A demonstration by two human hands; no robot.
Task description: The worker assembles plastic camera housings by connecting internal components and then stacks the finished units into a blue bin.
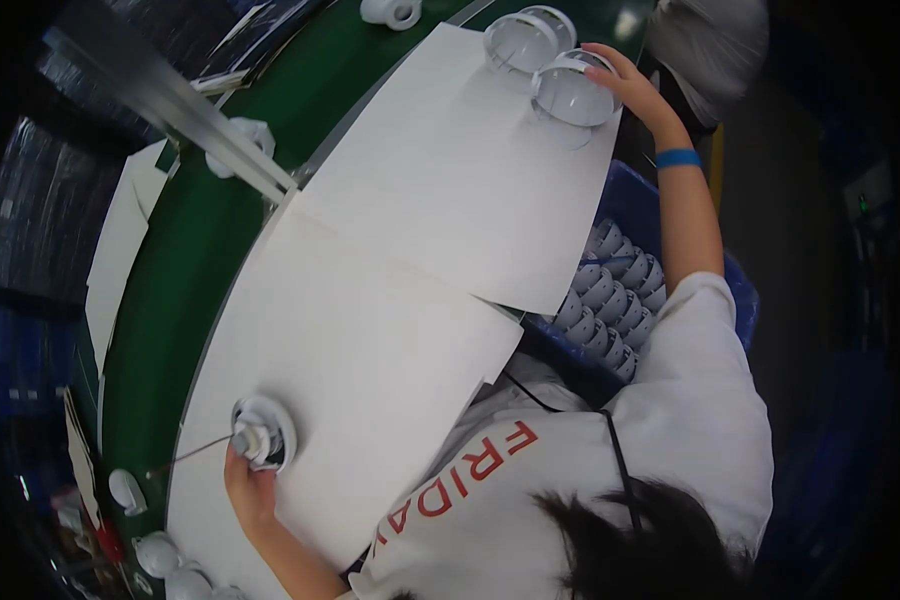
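Observation:
In the lower left, my left hand (250, 490) is closed around the near side of a white round housing (288, 437). A white knobbed part sits in its middle, and a thin dark wire runs out to the left. My right arm reaches to the far right of the white work surface. There my right hand (620, 82) grips the rim of a clear dome cover (578, 98), its fingers over the white edge. More clear dome covers (518, 45) with white rims stand just left of it, overlapping each other.
White boards (400, 230) cover the table. A green belt (165, 290) curves along the left, carrying white parts (158, 553). A metal post (210, 130) rises at the far left edge. Beside my right side, a blue bin (635, 195) holds several rows of white round shells (610, 290).

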